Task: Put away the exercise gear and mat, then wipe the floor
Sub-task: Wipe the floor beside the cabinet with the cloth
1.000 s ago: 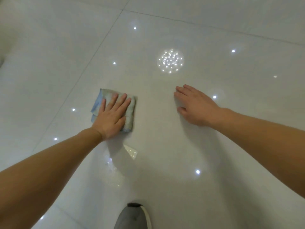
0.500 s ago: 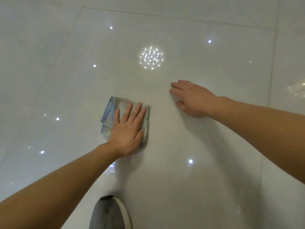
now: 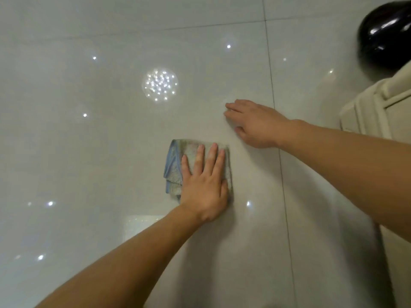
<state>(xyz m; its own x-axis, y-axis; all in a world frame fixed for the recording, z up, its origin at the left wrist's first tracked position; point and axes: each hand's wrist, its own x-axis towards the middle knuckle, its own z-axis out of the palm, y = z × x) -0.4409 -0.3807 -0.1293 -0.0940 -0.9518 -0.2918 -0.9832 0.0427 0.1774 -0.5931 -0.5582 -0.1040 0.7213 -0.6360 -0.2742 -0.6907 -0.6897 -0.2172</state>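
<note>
Since the earlier frames the cloth (image 3: 178,158) and the left hand (image 3: 203,187) are sliding to the right over the floor (image 3: 89,152), and they are now lying near the grout line (image 3: 282,174). The view is also swinging that way, so a glossy black round object (image 3: 387,34) and a cream ribbed piece (image 3: 378,112) are coming in at the right edge, and the shoe is no longer showing. I am judging that the wiping step is in hand, because no exercise gear or mat is appearing on the tiles, so the putting away is probably done. I am keeping the left hand flat on the folded cloth, with the fingers (image 3: 212,156) straight and a little spread; the palm is pressing the cloth down and nothing is curling round it. Its blue edge is sticking out on the left side of the hand. The right hand (image 3: 255,123) is resting on the bare tile just beyond the cloth and apart from it, with the fingers stretched out loosely and holding nothing; I think it is only supporting the body. For the next move I am expecting to need steady downward pressure while pushing the cloth over the grout line to the next tile, and the right hand is standing nearly in that path, so it may need to shift first.
</note>
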